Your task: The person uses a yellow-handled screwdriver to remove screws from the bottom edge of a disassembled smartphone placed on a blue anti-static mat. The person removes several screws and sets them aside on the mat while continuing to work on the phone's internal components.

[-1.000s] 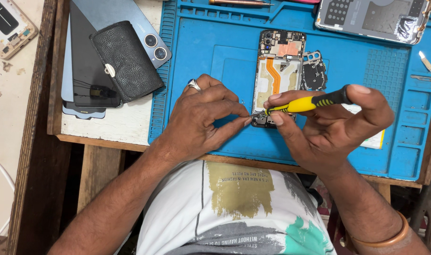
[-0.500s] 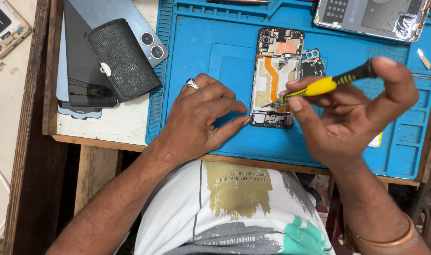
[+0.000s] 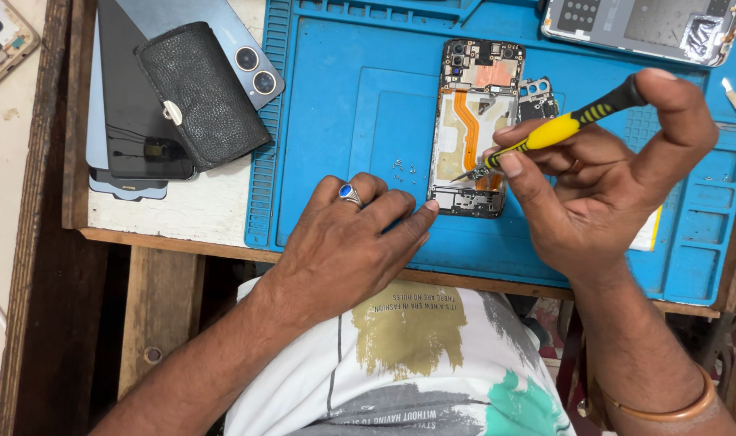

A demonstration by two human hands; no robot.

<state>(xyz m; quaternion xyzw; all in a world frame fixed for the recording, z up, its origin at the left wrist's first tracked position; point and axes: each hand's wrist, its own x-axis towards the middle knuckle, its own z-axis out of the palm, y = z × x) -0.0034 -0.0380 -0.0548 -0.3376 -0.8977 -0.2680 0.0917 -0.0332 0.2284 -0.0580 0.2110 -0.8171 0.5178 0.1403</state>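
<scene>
Currently unscrewing: right hand (image 3: 618, 186) pinches the screwdriver (image 3: 558, 133), tip over the phone (image 3: 473, 121); left hand (image 3: 352, 242), holding nothing, steadies its lower edge. Next likely calls for precise tip seating.

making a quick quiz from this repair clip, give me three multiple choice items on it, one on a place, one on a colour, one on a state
1. Where does the opened phone lie?
A. on the blue mat
B. on the bare wood
C. on the person's lap

2. What colour is the grip of the screwdriver?
A. red
B. yellow
C. white

3. What is the left hand doing?
A. holding the screwdriver
B. lifted off the bench
C. resting on the mat, a fingertip at the phone's lower corner

Answers:
1. A, the phone lies flat on the mat with its back off.
2. B, the grip is yellow with a black end, held in the right hand.
3. C, the hand lies palm down, its finger reaching the phone's lower left corner.
</scene>
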